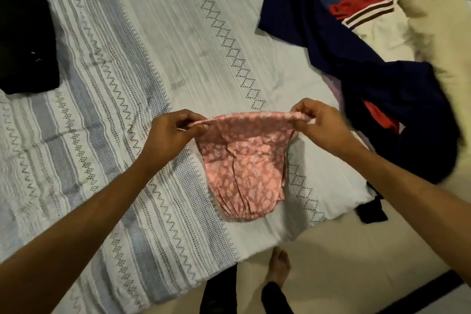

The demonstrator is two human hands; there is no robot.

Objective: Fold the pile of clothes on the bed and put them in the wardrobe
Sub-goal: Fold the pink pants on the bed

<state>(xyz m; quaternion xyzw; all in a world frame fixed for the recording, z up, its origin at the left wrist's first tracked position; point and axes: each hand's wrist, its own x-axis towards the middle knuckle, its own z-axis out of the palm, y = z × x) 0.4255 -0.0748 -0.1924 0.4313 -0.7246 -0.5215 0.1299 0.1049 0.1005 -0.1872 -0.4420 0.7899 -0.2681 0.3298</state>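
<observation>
Mid-fold on one item. Person stands at the near edge of the bed [127,33], holding a pink patterned garment [244,160] stretched between both hands. Left hand [169,136] pinches the left end of its top edge, fingers curled round the hem; right hand [317,126] pinches the right end the same way. Top edge is lifted and taut, the lower part hangs down and rests on the bedspread near the edge.

Unfolded pile [369,46] sits on the right side of the bed, running from far to near: navy, red, cream and striped pieces tangled together, partly spilling toward the edge. A black garment [25,41], apparently already folded into a compact bundle, lies far left, well apart from the pile.

Wardrobe not in view.

My read: early in the task, most of the pile untouched. Next move probably calls for laying the pink piece flat, or bringing the held edge down onto the bottom edge to halve it, keeping both corners level so it doesn't skew. Fabric looks thin and slippery, may bunch.
</observation>
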